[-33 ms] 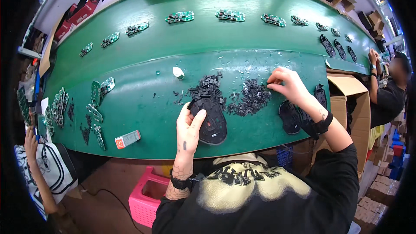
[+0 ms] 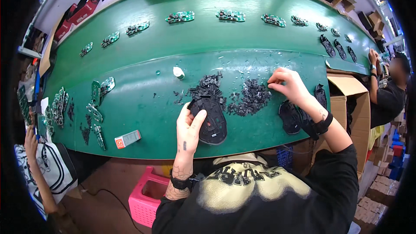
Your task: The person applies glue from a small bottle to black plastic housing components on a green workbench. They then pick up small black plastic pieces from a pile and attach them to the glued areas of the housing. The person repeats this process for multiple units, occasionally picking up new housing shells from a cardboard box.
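Note:
My left hand [image 2: 188, 123] grips a black plastic housing shell [image 2: 213, 128] by its left edge, with the thumb on top. The shell is elongated and rounded, its inner side up, with ribs and small cutouts. Just beyond its far end lies a heap of small black plastic parts [image 2: 210, 84]. My right hand [image 2: 288, 86] is over the right edge of a second pile of small black parts [image 2: 249, 97]. Its thumb and forefinger are pinched together; anything between them is too small to make out. More black shells [image 2: 289, 117] lie below my right wrist.
Green circuit boards [image 2: 180, 17] line the raised far part of the green bench; more boards [image 2: 59, 104] stand at left. A small white container [image 2: 178, 73] and a little box [image 2: 128, 139] lie nearby. An open carton [image 2: 346, 82] stands right. Co-workers' hands [image 2: 373, 56] show at both sides.

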### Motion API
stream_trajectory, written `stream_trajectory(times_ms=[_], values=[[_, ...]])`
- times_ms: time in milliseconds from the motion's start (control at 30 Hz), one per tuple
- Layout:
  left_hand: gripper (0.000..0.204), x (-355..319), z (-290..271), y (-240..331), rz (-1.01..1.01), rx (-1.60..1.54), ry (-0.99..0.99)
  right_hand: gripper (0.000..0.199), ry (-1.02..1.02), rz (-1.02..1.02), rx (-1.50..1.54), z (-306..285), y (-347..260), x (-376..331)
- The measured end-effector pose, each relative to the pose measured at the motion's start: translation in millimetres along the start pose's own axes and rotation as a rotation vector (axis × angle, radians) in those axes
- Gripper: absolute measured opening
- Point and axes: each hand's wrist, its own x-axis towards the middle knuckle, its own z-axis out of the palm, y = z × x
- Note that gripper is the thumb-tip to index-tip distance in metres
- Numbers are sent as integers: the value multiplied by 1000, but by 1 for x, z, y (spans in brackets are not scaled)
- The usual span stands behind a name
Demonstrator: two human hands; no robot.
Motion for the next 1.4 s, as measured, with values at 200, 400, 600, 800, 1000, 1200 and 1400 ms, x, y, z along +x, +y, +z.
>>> stream_trajectory(times_ms=[200,400,600,800,1000,1200,1400], values=[[32,-2,0,1,4,4,-45,9,46,-16,24,0,5,-6],[33,-3,1,-1,-15,-13,-53,12,-3,-31,0,-6,-1,-2],[36,1,11,4,48,42,-48,11,-145,159,576,2,-81,-16],[39,3,24,13,86,143,-48,13,-107,-167,404,29,-113,-18],[40,6,24,6,199,220,-9,14,-88,-284,281,36,-117,-15],[38,6,22,15,125,277,-60,16,-80,-262,276,42,-114,-13],[37,4,25,15,128,291,-43,13,-42,-284,246,47,-116,-12]])
